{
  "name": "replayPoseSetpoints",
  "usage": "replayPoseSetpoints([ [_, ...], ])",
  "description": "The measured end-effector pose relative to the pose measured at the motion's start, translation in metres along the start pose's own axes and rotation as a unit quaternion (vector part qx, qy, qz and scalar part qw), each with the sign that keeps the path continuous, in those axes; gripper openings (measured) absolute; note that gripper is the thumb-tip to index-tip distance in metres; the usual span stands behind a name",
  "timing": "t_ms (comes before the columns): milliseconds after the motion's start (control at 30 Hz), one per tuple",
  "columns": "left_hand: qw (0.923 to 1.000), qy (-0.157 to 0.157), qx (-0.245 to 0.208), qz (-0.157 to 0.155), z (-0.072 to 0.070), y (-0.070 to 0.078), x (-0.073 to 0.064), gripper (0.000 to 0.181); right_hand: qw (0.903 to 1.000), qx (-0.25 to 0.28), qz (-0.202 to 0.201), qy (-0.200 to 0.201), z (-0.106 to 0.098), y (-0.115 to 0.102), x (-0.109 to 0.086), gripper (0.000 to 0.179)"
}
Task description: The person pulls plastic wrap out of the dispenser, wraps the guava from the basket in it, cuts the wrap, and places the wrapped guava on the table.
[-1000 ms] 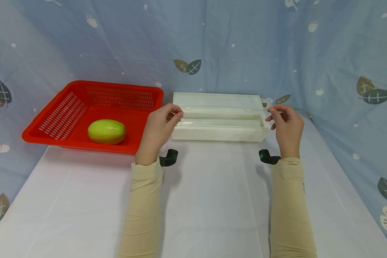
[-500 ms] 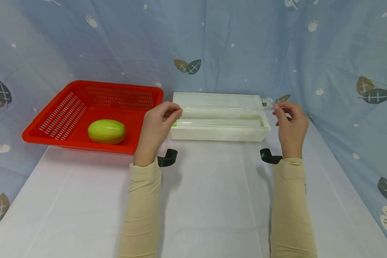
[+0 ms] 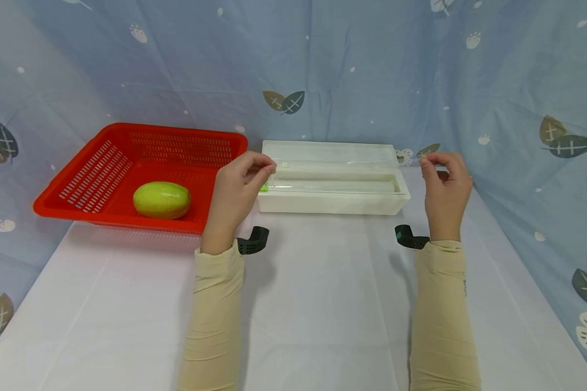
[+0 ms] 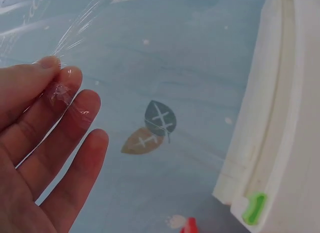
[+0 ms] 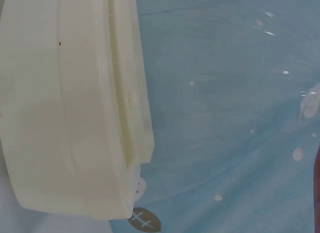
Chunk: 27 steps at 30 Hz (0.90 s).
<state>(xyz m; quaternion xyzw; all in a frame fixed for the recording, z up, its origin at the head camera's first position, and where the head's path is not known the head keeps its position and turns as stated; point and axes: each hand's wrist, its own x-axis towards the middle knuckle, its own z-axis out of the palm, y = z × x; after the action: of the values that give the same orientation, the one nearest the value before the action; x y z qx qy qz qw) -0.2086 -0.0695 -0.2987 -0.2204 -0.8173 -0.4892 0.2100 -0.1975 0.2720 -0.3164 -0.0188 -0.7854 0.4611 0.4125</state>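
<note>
My left hand (image 3: 237, 193) pinches one corner of a sheet of clear cling film (image 4: 75, 30) between thumb and index finger; the other fingers are loosely bent, with film clinging to them. Beyond the far right end of the white cling film dispenser (image 3: 330, 203), my right hand (image 3: 446, 190) has thumb and index finger together on the film's other corner. The film stretches between both hands, over the dispenser, and shows mainly as thin glints. The dispenser's lid (image 3: 328, 152) stands raised at the back. A green slider (image 4: 255, 208) sits at its left end.
A red plastic basket (image 3: 142, 129) stands left of the dispenser, close to my left hand. Inside lies a yellow-green oval fruit (image 3: 161, 200). White cloth covers the table (image 3: 323, 304), and a blue patterned curtain (image 3: 352, 98) hangs behind.
My right hand has moved right and slightly up, away from the dispenser's end. The left hand has shifted slightly left and up, uncovering the green slider. Basket and fruit stay put.
</note>
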Motion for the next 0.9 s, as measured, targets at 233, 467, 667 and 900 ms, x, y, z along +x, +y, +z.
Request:
replayPoseSetpoints([
  [233,0.9996,-0.003,-0.029,-0.004,-0.001,0.002,-0.001,0.016,0.9985,0.051,0.014,-0.017,-0.001,-0.001,0.000,0.017],
  [467,0.9990,-0.006,-0.044,-0.010,-0.007,0.019,-0.002,0.015,0.9940,0.108,0.006,-0.017,-0.002,-0.013,-0.001,0.013],
  [667,0.9980,-0.008,-0.061,-0.012,-0.013,0.039,-0.004,0.013,0.9892,0.144,0.018,-0.020,-0.002,-0.015,0.000,0.010],
  [900,0.9962,-0.007,-0.086,-0.012,-0.014,0.043,-0.005,0.013,0.9846,0.173,0.014,-0.021,-0.002,-0.006,0.001,0.011],
])
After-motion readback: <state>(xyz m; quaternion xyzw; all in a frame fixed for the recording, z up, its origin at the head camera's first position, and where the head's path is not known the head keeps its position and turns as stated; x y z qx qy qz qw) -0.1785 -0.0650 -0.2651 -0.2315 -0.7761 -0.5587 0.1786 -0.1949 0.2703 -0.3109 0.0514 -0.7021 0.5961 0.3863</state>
